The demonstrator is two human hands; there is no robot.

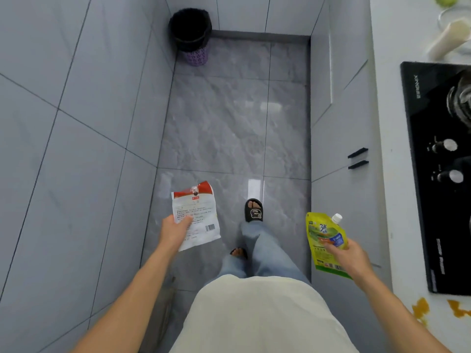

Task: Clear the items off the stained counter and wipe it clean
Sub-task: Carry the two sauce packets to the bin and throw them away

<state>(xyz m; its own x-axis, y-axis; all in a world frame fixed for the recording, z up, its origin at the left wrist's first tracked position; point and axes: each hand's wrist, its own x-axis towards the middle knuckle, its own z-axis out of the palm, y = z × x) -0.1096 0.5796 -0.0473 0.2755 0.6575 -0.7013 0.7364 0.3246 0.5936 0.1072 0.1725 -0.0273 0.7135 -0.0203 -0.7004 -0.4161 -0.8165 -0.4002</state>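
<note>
the packet [196, 215] sits in the left hand [174, 231], the pouch [325, 240] in the right hand [349, 256]; the bin [190, 34] stands far ahead of both, the counter [387, 123] right of the pouch.

1 head-worn wide-angle view looks steeply down along the floor [229, 118], bin [190, 29] at the far end, surface [390, 174] along the right edge.

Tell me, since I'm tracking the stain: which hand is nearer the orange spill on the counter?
Right. The right hand, holding the yellow-green pouch, is just up-left of the orange spill; the left hand, holding the white packet, is across the aisle.
</note>
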